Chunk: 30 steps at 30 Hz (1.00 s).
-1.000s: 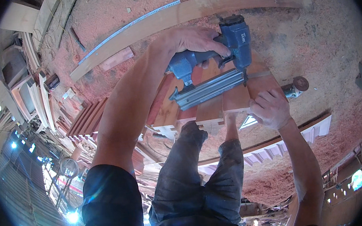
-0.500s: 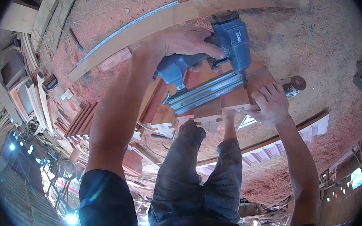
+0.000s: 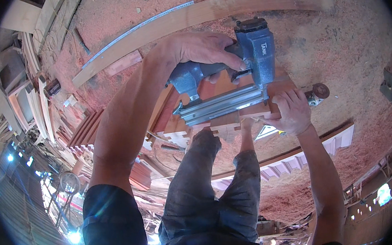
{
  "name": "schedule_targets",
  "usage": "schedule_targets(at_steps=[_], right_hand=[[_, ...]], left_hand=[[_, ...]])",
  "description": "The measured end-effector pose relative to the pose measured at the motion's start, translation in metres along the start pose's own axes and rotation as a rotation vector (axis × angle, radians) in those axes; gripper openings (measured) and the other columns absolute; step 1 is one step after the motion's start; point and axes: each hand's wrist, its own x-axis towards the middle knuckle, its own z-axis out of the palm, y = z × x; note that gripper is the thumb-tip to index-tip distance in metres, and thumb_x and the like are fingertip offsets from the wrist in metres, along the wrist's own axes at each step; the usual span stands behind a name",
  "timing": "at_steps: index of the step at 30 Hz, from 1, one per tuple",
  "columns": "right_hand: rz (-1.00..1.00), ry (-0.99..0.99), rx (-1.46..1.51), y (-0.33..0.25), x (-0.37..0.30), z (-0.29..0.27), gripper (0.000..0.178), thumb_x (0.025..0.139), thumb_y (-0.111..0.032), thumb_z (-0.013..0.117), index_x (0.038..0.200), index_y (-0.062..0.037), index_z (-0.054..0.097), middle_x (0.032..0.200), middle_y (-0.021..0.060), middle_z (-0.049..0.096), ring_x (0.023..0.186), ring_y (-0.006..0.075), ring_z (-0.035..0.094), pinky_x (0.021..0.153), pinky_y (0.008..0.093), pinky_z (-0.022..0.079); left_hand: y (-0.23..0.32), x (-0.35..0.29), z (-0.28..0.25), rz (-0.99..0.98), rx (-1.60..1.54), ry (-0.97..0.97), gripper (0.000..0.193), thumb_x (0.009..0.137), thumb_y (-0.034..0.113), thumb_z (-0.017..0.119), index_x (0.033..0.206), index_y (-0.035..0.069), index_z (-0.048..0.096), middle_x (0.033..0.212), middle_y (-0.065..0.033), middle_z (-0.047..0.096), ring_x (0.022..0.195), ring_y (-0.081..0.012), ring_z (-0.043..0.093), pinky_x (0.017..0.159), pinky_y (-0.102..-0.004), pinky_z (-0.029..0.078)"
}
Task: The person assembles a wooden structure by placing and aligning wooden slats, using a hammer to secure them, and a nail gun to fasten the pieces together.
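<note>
A blue nail gun (image 3: pixel 259 52) with a long silver magazine lies across the middle of the view. My left hand (image 3: pixel 205 50) is wrapped round its handle, fingers near the trigger. The nose of the tool is over reddish wooden boards (image 3: pixel 280 87), but its exact contact point cannot be made out. At the right end of these boards my right hand (image 3: pixel 291 112) is closed on a board's edge, thumb below and fingers on top. The boards' near ends are notched, and the nail gun covers much of them.
A hammer (image 3: pixel 319 92) lies right of my right hand. Beyond stretch a long plank (image 3: pixel 251 4) and a measuring tape (image 3: pixel 137 31). Stacked wood strips (image 3: pixel 83 132) stand at left. A slatted pale piece (image 3: pixel 298 157) lies nearer me, on sawdust-covered ground.
The nail gun in my left hand has shifted slightly down and to the right, toward the boards. My right hand keeps nearly the same place.
</note>
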Motion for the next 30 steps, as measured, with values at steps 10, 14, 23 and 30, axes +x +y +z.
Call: schedule_targets(at_steps=[10,14,23,30], right_hand=[[0.016,-0.031,-0.006,0.000,-0.002,0.001,0.061,0.058,-0.040,0.093,0.101,-0.0077,0.064,0.093,0.0077,0.067,0.091,0.0294,0.062,0.086,0.0451,0.048],[0.012,-0.017,0.004,0.001,-0.001,0.001,0.059,0.060,-0.041,0.093,0.100,-0.0075,0.064,0.094,0.0076,0.067,0.092,0.0296,0.063,0.087,0.0456,0.048],[0.005,-0.149,-0.063,0.001,-0.007,0.001,0.064,0.064,-0.041,0.094,0.114,-0.0119,0.067,0.105,0.0082,0.070,0.103,0.0306,0.066,0.095,0.0474,0.049],[-0.049,-0.277,-0.156,0.000,-0.007,0.003,0.049,0.078,-0.033,0.082,0.122,-0.0166,0.070,0.123,0.0044,0.069,0.116,0.0276,0.064,0.102,0.0476,0.048]], left_hand=[[0.004,0.001,0.001,-0.039,0.042,0.016,0.050,0.084,0.049,0.077,0.108,0.005,0.074,0.089,-0.0043,0.077,0.066,-0.0123,0.067,0.058,-0.0296,0.054],[0.017,-0.006,-0.003,-0.096,0.155,-0.008,0.053,0.086,0.055,0.071,0.110,0.008,0.073,0.082,-0.0054,0.075,0.074,-0.0157,0.072,0.069,-0.0351,0.056],[0.011,-0.088,0.022,0.059,0.449,0.591,0.042,0.095,0.041,0.072,0.107,0.001,0.070,0.079,-0.0138,0.070,0.076,-0.0260,0.072,0.072,-0.0387,0.055],[-0.024,-0.212,0.102,0.000,0.507,1.288,0.035,0.091,0.011,0.072,0.123,0.000,0.066,0.117,-0.0239,0.066,0.094,-0.0414,0.069,0.082,-0.0495,0.054]])
